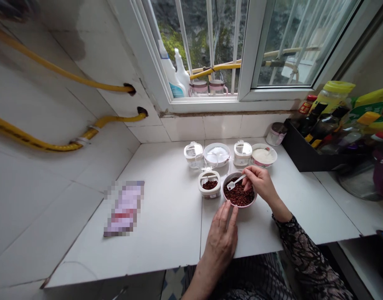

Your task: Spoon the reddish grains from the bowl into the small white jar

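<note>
Purple packet [125, 210], left: blurred into blocks, print unreadable. Spoon [230, 186]: handle end hidden in right hand [258, 182], which also covers the far right rim of bowl [249, 204]. Clear vessel [358, 179], right: cut by edge. Bottles [327, 123] smeared, labels illegible.

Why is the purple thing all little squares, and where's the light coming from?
Head view: the purple thing is pixelated, hiding its details; daylight seems to come through the window; the jug at the right edge looks stretched and dim; the pink-rimmed bowl looks clearer.

Jar [209, 193] just left of bowl [247, 205]
</note>
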The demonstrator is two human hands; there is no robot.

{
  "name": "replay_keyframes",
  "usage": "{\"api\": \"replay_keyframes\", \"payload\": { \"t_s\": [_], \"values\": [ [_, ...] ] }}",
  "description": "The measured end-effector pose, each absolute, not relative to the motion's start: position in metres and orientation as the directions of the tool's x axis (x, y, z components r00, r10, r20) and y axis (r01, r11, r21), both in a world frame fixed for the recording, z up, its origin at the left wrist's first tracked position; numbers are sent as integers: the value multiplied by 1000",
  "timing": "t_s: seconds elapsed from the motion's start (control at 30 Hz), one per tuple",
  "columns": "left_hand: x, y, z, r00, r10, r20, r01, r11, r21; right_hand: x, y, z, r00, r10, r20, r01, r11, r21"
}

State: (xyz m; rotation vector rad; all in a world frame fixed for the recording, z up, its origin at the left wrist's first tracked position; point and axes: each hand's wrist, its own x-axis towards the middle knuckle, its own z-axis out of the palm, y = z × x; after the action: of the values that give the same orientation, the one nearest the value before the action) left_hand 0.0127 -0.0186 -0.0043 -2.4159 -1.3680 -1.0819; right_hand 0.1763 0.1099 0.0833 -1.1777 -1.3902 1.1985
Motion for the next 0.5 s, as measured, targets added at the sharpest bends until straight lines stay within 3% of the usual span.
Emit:
{"api": "replay_keyframes", "payload": {
  "t_s": [0.2,0.37,0.43,0.5],
  "values": [
    [13,-18,-5,317,667,674,796,-573,193,158,100,94,-43,966,254,71,256,-964],
    [14,-17,-7,301,647,700,793,-578,193,143,85,92,-241,836,492,291,546,-786],
    [14,-16,-7,295,646,704,795,-575,195,144,84,91,-275,812,514,331,582,-743],
    [14,-17,-7,299,658,691,798,-570,198,151,86,91,-200,841,503,338,541,-770]
  ]
}}
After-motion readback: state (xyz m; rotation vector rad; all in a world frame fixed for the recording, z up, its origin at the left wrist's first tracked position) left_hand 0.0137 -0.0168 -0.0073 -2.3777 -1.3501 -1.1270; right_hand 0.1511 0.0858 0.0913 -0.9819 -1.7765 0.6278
